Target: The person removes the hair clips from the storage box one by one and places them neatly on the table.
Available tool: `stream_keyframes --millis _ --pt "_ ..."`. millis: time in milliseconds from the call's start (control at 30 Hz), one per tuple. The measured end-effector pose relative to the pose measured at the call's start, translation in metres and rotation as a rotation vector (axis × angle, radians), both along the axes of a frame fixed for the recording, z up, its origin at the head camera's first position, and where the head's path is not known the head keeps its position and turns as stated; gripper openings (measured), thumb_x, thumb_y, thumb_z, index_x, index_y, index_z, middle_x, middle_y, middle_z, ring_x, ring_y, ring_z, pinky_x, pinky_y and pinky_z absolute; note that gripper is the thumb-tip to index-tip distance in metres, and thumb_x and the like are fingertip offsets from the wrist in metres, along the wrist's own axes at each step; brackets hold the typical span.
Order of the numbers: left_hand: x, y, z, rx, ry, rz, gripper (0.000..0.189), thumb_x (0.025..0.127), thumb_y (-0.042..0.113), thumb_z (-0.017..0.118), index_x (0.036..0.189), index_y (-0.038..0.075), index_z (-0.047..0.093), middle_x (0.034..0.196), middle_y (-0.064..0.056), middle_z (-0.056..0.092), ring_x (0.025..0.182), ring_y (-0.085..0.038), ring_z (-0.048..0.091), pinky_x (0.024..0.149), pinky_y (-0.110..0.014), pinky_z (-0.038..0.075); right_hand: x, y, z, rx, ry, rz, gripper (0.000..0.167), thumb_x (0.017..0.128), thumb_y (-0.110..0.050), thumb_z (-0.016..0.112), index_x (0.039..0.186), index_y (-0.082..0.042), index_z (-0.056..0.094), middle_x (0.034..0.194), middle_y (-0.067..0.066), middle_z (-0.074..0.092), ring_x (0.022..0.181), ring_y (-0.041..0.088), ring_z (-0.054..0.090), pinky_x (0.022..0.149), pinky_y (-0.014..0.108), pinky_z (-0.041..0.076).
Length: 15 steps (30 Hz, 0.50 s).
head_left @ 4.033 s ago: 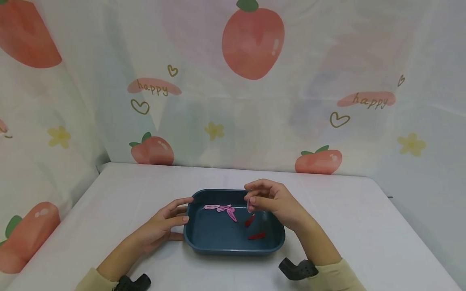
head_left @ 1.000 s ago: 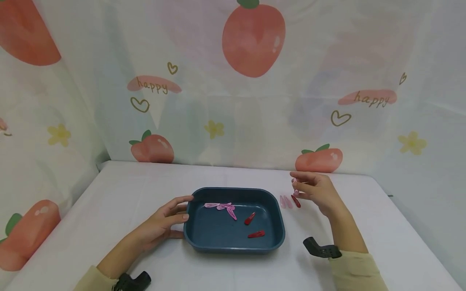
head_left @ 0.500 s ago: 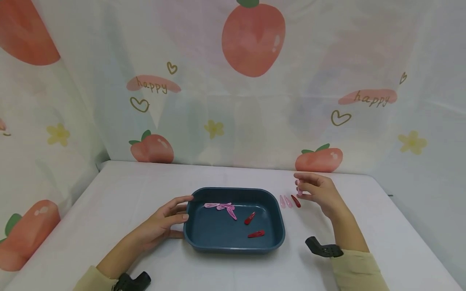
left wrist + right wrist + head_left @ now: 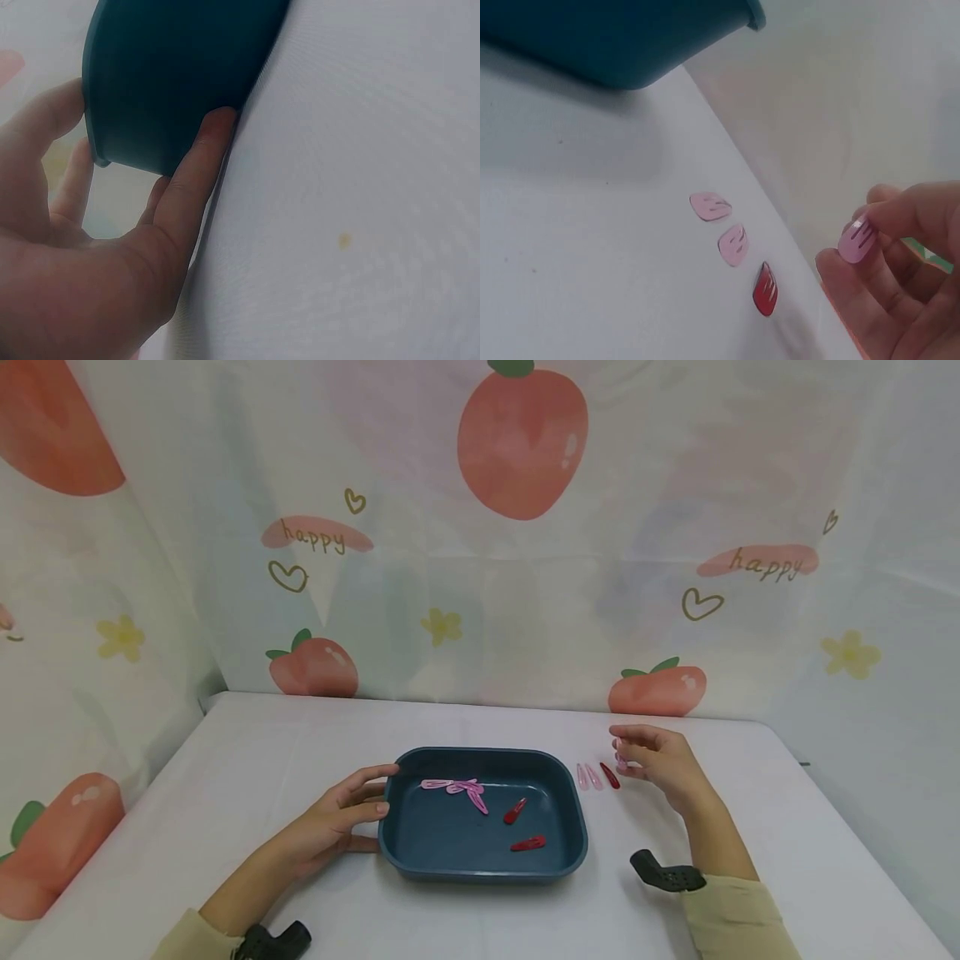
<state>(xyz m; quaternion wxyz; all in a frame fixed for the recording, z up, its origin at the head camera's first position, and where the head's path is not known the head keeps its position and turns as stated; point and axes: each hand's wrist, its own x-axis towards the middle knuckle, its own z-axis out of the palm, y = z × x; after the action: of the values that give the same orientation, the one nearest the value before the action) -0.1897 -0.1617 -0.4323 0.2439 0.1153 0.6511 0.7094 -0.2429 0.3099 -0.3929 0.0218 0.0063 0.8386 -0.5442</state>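
Note:
My left hand rests against the left end of a dark blue tray. In the left wrist view its fairly straight fingers touch the tray's wall and rim. My right hand pinches a pink hair clip between thumb and fingers, just above the table, right of the tray. Beside it two pale pink hair clips and a red hair clip lie in a row on the table. Inside the tray are several pink hair clips, overlapping, plus a red hair clip and another red hair clip.
A white cloth covers the table. Behind it hangs a pale curtain printed with red fruit, and it continues along the left side. A black wrist camera sits on the right wrist, another wrist camera on the left.
Over four seconds my right hand has gone from above the tray to the right, a pink clip in its fingers. Lately it has dipped slightly. The left hand and tray have stayed put.

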Motion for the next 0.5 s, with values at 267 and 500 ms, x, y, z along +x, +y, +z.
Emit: stream_keyframes --millis 267,500 --pt "0.001 0.0 0.0 -0.012 0.0 0.004 0.058 0.101 0.015 0.058 0.154 0.019 0.035 0.159 -0.023 0.024 0.138 -0.043 0.039 0.094 -0.058 0.052 -0.003 0.004 -0.009 0.092 -0.013 -0.043 0.039 0.1 -0.015 0.059 0.136 0.0 0.057 0.125 0.023 0.06 0.094 0.021 0.061 0.08 0.022 0.057" --pt "0.0 -0.001 0.001 -0.011 -0.001 0.006 0.058 0.101 0.016 0.059 0.154 0.019 0.035 0.159 -0.023 0.024 0.138 -0.043 0.039 0.094 -0.058 0.052 -0.004 0.005 -0.015 0.187 -0.025 -0.063 0.036 0.099 -0.014 0.06 0.133 -0.002 0.061 0.122 0.021 0.062 0.092 0.024 0.06 0.076 0.021 0.057"
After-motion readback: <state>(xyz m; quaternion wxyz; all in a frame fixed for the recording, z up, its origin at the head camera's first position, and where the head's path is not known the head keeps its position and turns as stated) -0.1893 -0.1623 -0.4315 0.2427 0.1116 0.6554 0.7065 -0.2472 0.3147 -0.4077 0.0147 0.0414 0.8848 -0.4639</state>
